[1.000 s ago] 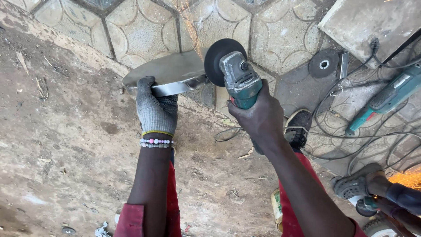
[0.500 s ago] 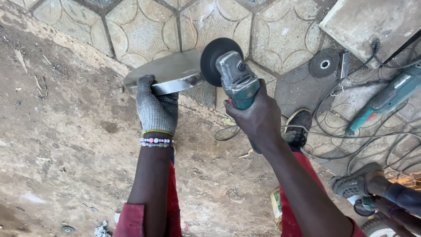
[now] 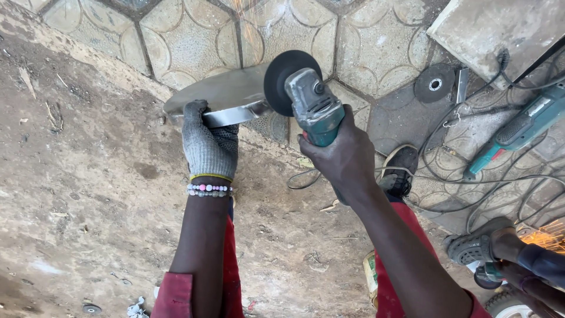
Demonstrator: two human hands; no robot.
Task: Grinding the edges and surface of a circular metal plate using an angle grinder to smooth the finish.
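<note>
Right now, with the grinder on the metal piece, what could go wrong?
The right hand is bare on the angle grinder, and sparks could reach it. The gloved left hand grips the metal piece close to the disc, so a slip might cut it. The cable lying loose by the foot could snag.

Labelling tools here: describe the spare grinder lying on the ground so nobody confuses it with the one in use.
Start at the patterned paving along the top and go to the right edge, where cables tangle. The spare grinder lies there untouched, teal with a grey head. The other teal angle grinder is gripped by the right hand against the metal sheet.
</note>
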